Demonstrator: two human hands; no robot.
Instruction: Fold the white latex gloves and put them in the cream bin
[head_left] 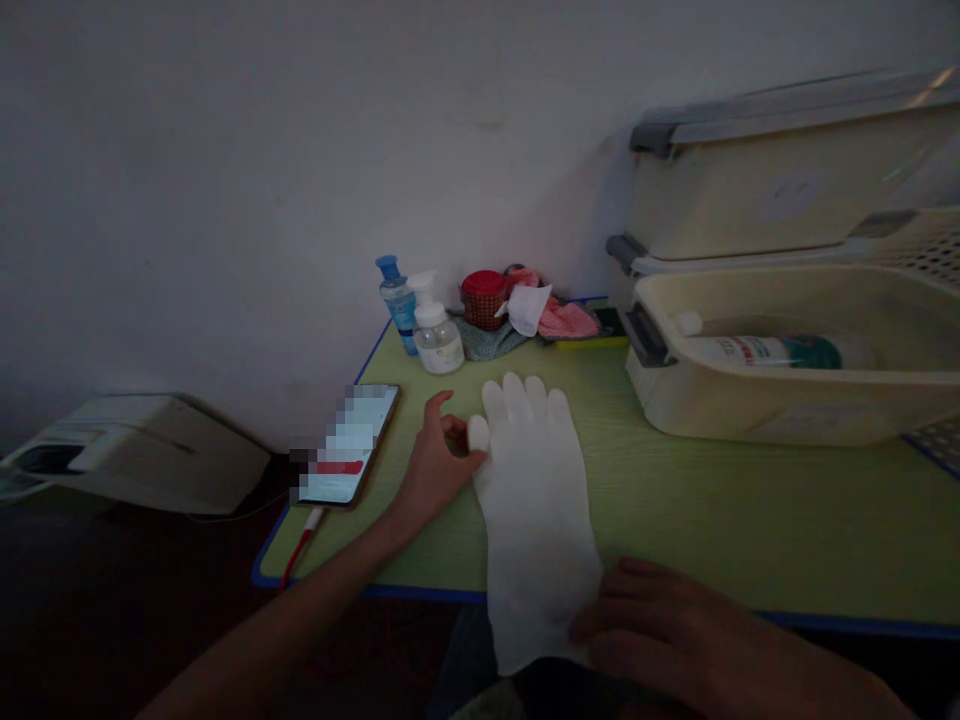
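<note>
A white glove lies flat on the green table, its fingers pointing away from me and its cuff hanging past the front edge. At the glove's left side, my left hand pinches the glove's thumb between its own thumb and fingers; the index finger is raised and curled. My right hand is closed at the right edge of the cuff, with its fingertips over the fabric. Its thumb is hard to see in the dim light.
A phone with a red cable lies at left. Behind the glove stand a blue bottle, a pump bottle, a red-lidded basket and crumpled cloths. Cream bins fill the right; one holds a bottle.
</note>
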